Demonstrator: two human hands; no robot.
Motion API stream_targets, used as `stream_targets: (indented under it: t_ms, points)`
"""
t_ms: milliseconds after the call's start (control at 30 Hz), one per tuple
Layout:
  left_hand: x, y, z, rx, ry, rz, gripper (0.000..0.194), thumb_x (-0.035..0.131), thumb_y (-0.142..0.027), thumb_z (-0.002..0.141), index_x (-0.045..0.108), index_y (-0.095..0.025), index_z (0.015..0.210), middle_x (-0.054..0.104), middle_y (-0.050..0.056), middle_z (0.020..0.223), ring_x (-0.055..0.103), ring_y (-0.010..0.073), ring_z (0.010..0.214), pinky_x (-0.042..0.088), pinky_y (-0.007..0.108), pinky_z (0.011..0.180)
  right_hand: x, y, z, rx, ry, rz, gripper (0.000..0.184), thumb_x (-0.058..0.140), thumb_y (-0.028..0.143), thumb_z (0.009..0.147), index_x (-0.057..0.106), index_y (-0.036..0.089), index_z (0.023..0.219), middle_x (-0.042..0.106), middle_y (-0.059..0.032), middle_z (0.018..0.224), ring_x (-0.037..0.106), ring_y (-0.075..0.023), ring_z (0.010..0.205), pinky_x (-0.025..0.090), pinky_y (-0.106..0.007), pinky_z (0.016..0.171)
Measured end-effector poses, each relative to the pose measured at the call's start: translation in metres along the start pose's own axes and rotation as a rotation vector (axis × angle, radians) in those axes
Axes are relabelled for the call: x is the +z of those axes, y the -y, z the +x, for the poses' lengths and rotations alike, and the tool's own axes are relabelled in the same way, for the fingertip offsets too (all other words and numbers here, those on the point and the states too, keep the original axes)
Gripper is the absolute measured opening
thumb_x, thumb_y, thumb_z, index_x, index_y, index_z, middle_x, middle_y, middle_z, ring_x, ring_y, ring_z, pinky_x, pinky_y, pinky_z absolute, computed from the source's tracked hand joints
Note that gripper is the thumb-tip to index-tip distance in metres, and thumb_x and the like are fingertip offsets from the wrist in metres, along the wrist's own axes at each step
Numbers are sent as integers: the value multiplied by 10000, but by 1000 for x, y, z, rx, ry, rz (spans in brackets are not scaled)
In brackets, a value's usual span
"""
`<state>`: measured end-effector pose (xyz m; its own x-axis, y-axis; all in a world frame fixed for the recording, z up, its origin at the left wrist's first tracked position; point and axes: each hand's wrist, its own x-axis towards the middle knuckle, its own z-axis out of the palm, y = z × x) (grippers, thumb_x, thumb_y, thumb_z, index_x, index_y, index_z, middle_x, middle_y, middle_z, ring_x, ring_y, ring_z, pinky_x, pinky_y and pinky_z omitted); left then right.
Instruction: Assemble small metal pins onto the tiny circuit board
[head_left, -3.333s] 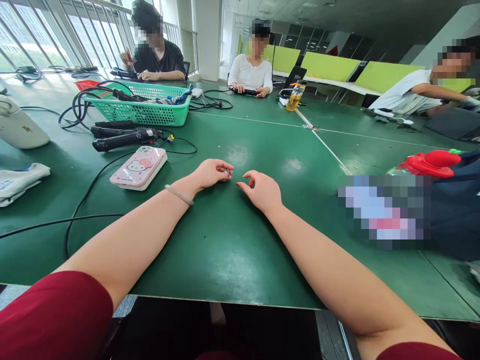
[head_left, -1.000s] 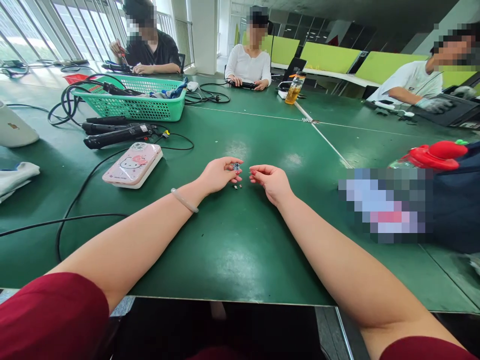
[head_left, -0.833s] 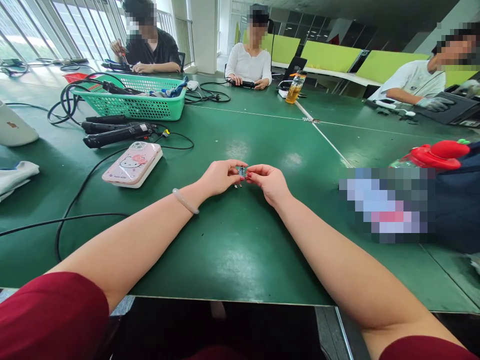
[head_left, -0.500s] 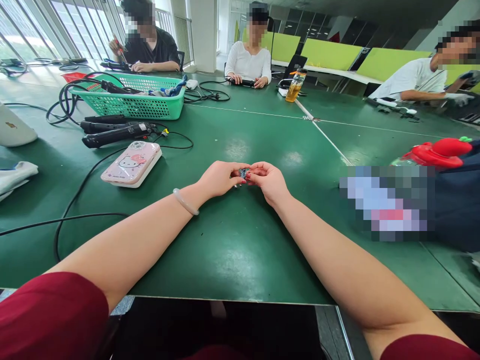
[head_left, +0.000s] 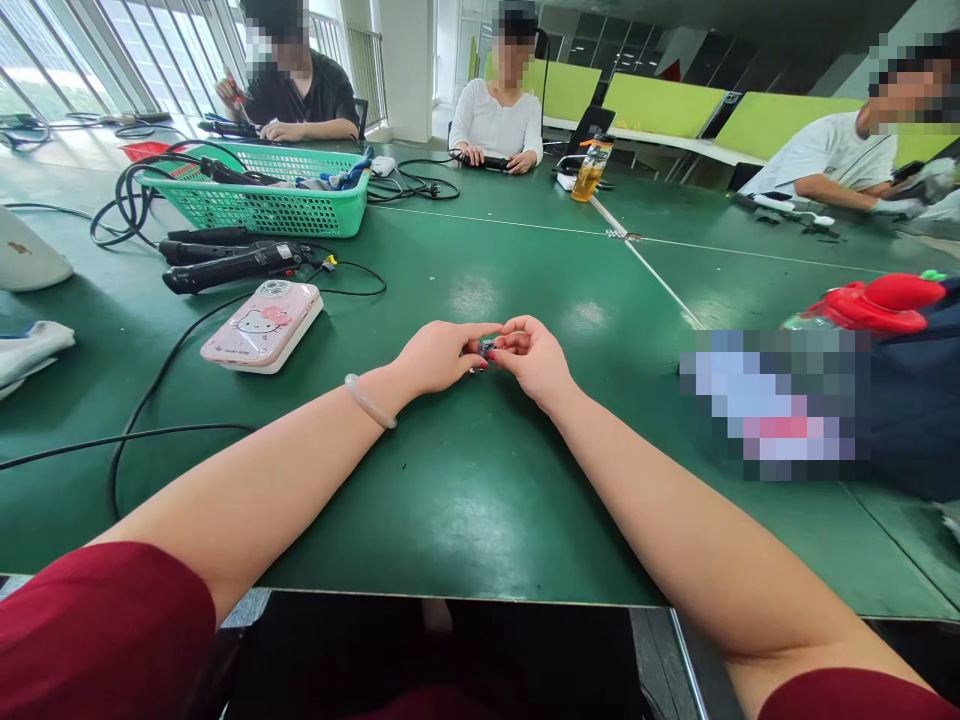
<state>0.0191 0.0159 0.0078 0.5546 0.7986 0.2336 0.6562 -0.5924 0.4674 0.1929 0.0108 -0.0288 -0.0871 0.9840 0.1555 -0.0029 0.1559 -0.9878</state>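
Between my fingertips is a small blue-grey patterned piece (head_left: 487, 346), too small and too covered to name. My left hand (head_left: 439, 355), with a pale bangle (head_left: 370, 402) on its wrist, pinches the piece from the left between thumb and fingers. On the other side my right hand (head_left: 534, 360) grips it with thumb and fingertips. Both hands meet just above the green table (head_left: 480, 500). Closest to my left hand lies a pink and white case (head_left: 262, 325) with a cartoon cat on it.
A green basket (head_left: 262, 205) of cables and tools stands at back left, with black handheld devices (head_left: 232, 262) before it. A drink bottle (head_left: 592, 170) stands farther back. A red item (head_left: 877, 302) and dark bag (head_left: 915, 410) lie right. Several people sit around the table.
The fingers of my right hand have shifted slightly upward around the small piece. My left hand is nearly still. At the far right, a co-worker's gloved hands have moved.
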Motion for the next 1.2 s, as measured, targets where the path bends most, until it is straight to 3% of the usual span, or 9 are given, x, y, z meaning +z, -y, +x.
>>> stream_targets:
  t_ms: [133, 267, 433, 500, 667, 900, 1000, 1200]
  points:
    - [2, 3, 0, -5, 0, -52, 536, 584, -231, 786, 528, -275, 1317, 695, -24, 798, 595, 132, 712, 437, 254, 751, 1, 4, -2, 0, 48, -48, 475, 767, 356, 561, 454, 197, 882, 558, 61, 722, 443, -43, 509, 365, -191, 496]
    - [3, 5, 0, -27, -39, -139, 568, 582, -218, 764, 513, -257, 1326, 676, -25, 766, 573, 116, 664, 436, 246, 717, 0, 12, -1, -5, 36, -117, 483, 770, 368, 588, 498, 187, 944, 599, 40, 725, 489, -67, 530, 398, -210, 524]
    - [1, 12, 5, -177, -171, -278, 462, 601, -208, 736, 612, -219, 1197, 577, -42, 638, 499, 96, 606, 424, 240, 690, -21, 16, 3, -9, -232, -438, 218, 581, 361, 821, 615, 174, 929, 654, -14, 800, 537, -94, 583, 463, -269, 646]
    - [1, 18, 7, -235, -190, -311, 369, 603, -209, 732, 664, -216, 1095, 528, -47, 610, 461, 86, 576, 405, 236, 649, -30, 15, 4, 5, -271, -652, 154, 562, 277, 835, 666, 170, 874, 660, -29, 814, 565, -116, 666, 468, -289, 725]
    - [4, 28, 8, -288, -184, -322, 267, 628, -241, 730, 684, -202, 988, 519, -45, 596, 451, 81, 551, 387, 233, 600, -31, 14, 1, 126, -146, -935, 133, 614, 154, 785, 728, 167, 853, 670, -48, 833, 590, -150, 773, 460, -292, 795]
    - [9, 19, 8, -333, -53, -492, 290, 607, -224, 782, 607, -178, 1068, 608, -17, 645, 610, 105, 590, 499, 224, 622, 0, 14, -3, -92, 59, -1065, 118, 610, 148, 811, 722, 181, 798, 651, -47, 849, 573, -159, 834, 435, -281, 801]
    - [11, 19, 8, -331, -51, -497, 278, 579, -177, 795, 594, -177, 1074, 637, -3, 692, 623, 99, 590, 517, 216, 619, 7, 15, -7, -176, 118, -1087, 126, 590, 149, 835, 710, 180, 815, 640, -47, 846, 556, -161, 845, 420, -283, 801]
    - [11, 25, 10, -354, -76, -517, 274, 556, -129, 797, 586, -178, 1065, 676, 24, 804, 621, 82, 603, 534, 214, 639, 11, 18, -12, -167, 152, -1096, 86, 656, 257, 824, 687, 187, 784, 606, -32, 818, 525, -155, 804, 394, -271, 732]
